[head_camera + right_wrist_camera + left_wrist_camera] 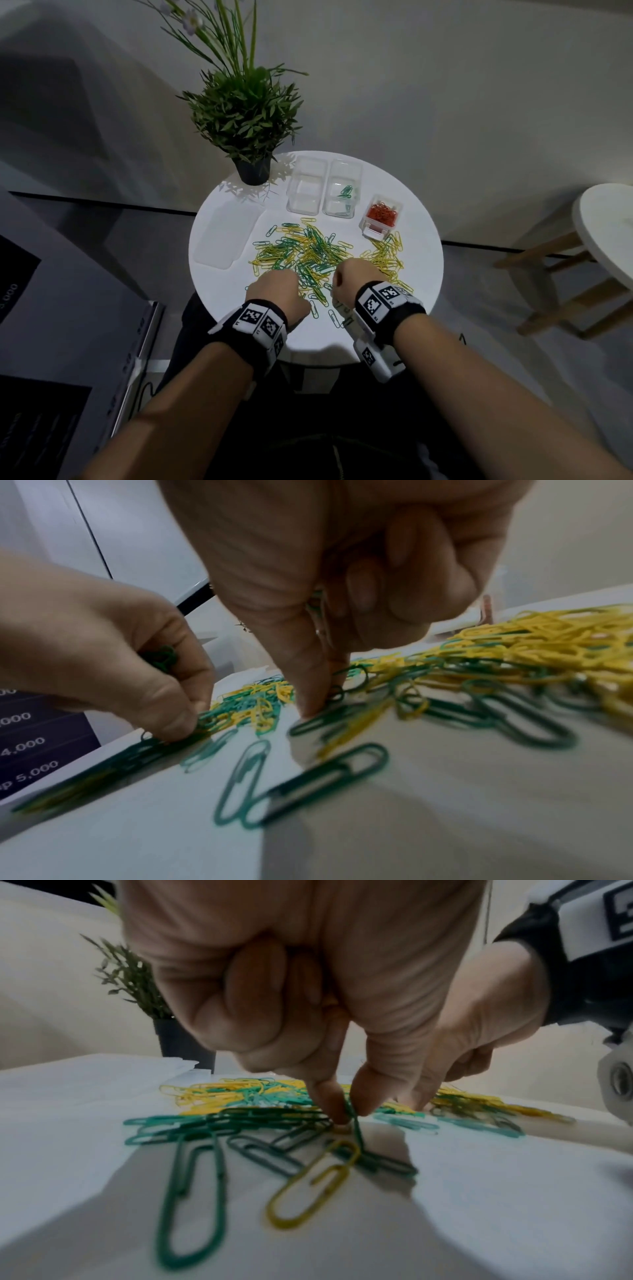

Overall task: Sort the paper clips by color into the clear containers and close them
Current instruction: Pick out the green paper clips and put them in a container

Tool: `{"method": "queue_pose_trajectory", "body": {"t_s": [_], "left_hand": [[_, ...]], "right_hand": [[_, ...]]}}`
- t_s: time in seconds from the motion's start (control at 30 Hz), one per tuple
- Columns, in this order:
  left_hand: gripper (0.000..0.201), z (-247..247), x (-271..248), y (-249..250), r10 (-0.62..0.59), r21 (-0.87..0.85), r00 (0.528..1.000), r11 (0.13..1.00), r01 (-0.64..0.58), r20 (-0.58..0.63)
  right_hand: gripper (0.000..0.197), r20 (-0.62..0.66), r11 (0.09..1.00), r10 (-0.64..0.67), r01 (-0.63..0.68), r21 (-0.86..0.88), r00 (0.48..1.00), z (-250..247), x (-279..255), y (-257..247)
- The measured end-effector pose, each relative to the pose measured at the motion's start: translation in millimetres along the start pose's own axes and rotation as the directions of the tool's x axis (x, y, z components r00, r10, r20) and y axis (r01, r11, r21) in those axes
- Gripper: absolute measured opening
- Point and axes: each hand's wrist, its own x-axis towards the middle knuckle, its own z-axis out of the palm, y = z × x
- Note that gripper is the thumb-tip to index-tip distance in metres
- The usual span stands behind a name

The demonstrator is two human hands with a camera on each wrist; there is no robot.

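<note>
A mixed heap of green and yellow paper clips [308, 253] lies mid-table, with a mostly yellow heap [383, 255] to its right. My left hand [349, 1112] pinches a green clip [356, 1131] between thumb and forefinger at the heap's near edge, with more green clips [161, 657] tucked in its curled fingers. My right hand [322, 702] pinches another green clip [334, 693] off the table and keeps green clips [316, 605] in its palm. Behind stand an empty clear container [306, 186], one with a few green clips [342, 192], and a small box of red clips [381, 216].
Clear lids [226, 236] lie at the table's left. A potted plant [246, 113] stands at the back left edge. Loose green clips [308, 783] lie near the table's front edge. A second white table [603, 233] is off to the right.
</note>
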Motion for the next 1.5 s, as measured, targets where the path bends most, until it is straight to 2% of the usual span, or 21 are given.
{"method": "queue_pose_trajectory", "body": {"t_s": [0.07, 0.13, 0.23, 0.3, 0.37, 0.43, 0.5, 0.63, 0.73, 0.8, 0.87, 0.9, 0.93, 0.97, 1.03, 1.07, 1.1, 1.13, 1.23, 1.37, 1.5], "left_hand": [[0.014, 1.2, 3.8, -8.9, -0.014, -0.216, 1.000, 0.976, 0.015, 0.006], [0.017, -0.7, 6.3, -15.5, -0.005, -0.467, 1.000, 0.884, 0.006, 0.004], [0.019, -8.9, 7.2, -18.0, -0.006, -0.727, 0.999, 0.686, 0.035, 0.042], [0.022, -14.0, 7.4, -15.7, 0.031, -0.839, 0.996, 0.541, 0.057, 0.088], [0.022, -15.8, 8.1, -13.6, 0.080, -0.901, 0.989, 0.426, 0.080, 0.126], [0.022, -13.7, 10.4, -13.0, 0.129, -0.927, 0.977, 0.358, 0.114, 0.169], [0.022, -9.6, 13.9, -12.9, 0.167, -0.947, 0.961, 0.272, 0.170, 0.221], [0.016, -2.7, 18.1, -14.5, 0.181, -0.934, 0.917, 0.114, 0.339, 0.355], [0.028, -2.6, 17.4, -15.2, 0.219, -0.910, 0.887, 0.007, 0.414, 0.406], [0.035, -0.8, 19.1, -14.7, 0.172, -0.911, 0.896, 0.025, 0.411, 0.409], [0.029, 1.8, 20.1, -11.0, 0.101, -0.916, 0.913, 0.123, 0.382, 0.395], [0.024, 3.9, 20.5, -9.0, 0.067, -0.916, 0.926, 0.190, 0.354, 0.372], [0.022, 5.5, 20.2, -6.6, 0.037, -0.911, 0.940, 0.260, 0.319, 0.340], [0.023, 7.2, 19.4, -5.4, 0.013, -0.897, 0.956, 0.352, 0.268, 0.292], [0.022, 7.9, 15.7, -4.3, 0.025, -0.759, 0.990, 0.645, 0.087, 0.135], [0.016, 6.9, 13.0, -4.7, 0.078, -0.590, 0.995, 0.807, -0.023, 0.068], [0.009, 5.7, 9.6, -4.8, 0.142, -0.374, 0.989, 0.920, -0.116, 0.041], [0.009, 4.3, 6.0, -4.3, 0.189, -0.163, 0.981, 0.970, -0.182, 0.030], [0.019, 2.8, 6.6, -3.5, 0.269, 0.105, 0.963, 0.958, -0.268, 0.000], [0.013, -0.2, 9.3, 3.5, 0.342, 0.235, 0.940, 0.913, -0.333, 0.004], [0.009, 2.9, 5.5, -0.5, 0.429, 0.282, 0.903, 0.869, -0.406, -0.022]], "right_hand": [[0.012, 0.002, 0.997, 0.011, -0.012, 0.072, 1.000, -1.5, 2.5, 3.0], [0.011, 0.003, 0.962, 0.053, -0.051, 0.270, 0.999, -3.0, 2.9, 11.9], [0.011, 0.039, 0.718, 0.128, -0.119, 0.686, 0.991, -6.3, -2.7, 23.8], [0.019, 0.060, 0.577, 0.169, -0.148, 0.803, 0.984, -11.7, -2.1, 31.5], [0.025, 0.084, 0.493, 0.143, -0.145, 0.858, 0.986, -14.3, -1.6, 36.6], [0.024, 0.132, 0.325, 0.075, -0.150, 0.934, 0.988, -12.4, -2.1, 39.3], [0.021, 0.157, 0.223, 0.033, -0.161, 0.962, 0.987, -10.2, -6.8, 41.4], [0.027, 0.212, 0.144, -0.021, -0.207, 0.968, 0.977, -9.3, -11.6, 44.6], [0.028, 0.250, 0.123, -0.004, -0.247, 0.961, 0.968, -11.2, -12.4, 48.4], [0.024, 0.216, 0.268, -0.013, -0.205, 0.941, 0.976, -12.5, -14.4, 51.3], [0.009, 0.104, 0.617, -0.017, -0.071, 0.784, 0.994, -15.4, -21.6, 50.4], [0.008, 0.066, 0.794, -0.046, -0.003, 0.607, 0.997, -17.7, -25.7, 49.1], [0.022, 0.059, 0.922, -0.090, 0.061, 0.382, 0.994, -18.9, -29.1, 46.8], [0.035, 0.073, 0.979, -0.134, 0.120, 0.167, 0.988, -19.4, -31.1, 43.4], [0.051, 0.099, 0.977, -0.185, 0.194, -0.083, 0.978, -20.1, -33.3, 35.6], [0.054, 0.106, 0.968, -0.197, 0.211, -0.137, 0.975, -18.5, -32.6, 34.1], [0.054, 0.105, 0.959, -0.210, 0.226, -0.173, 0.972, -16.4, -31.2, 32.9], [0.052, 0.107, 0.951, -0.219, 0.236, -0.199, 0.970, -15.2, -29.8, 31.5], [0.036, 0.088, 0.936, -0.250, 0.264, -0.235, 0.964, -15.3, -27.0, 26.5], [0.020, 0.058, 0.907, -0.305, 0.309, -0.285, 0.950, -12.7, -22.9, 23.2], [0.022, 0.042, 0.878, -0.380, 0.374, -0.298, 0.924, -9.3, -19.6, 25.1]]}}
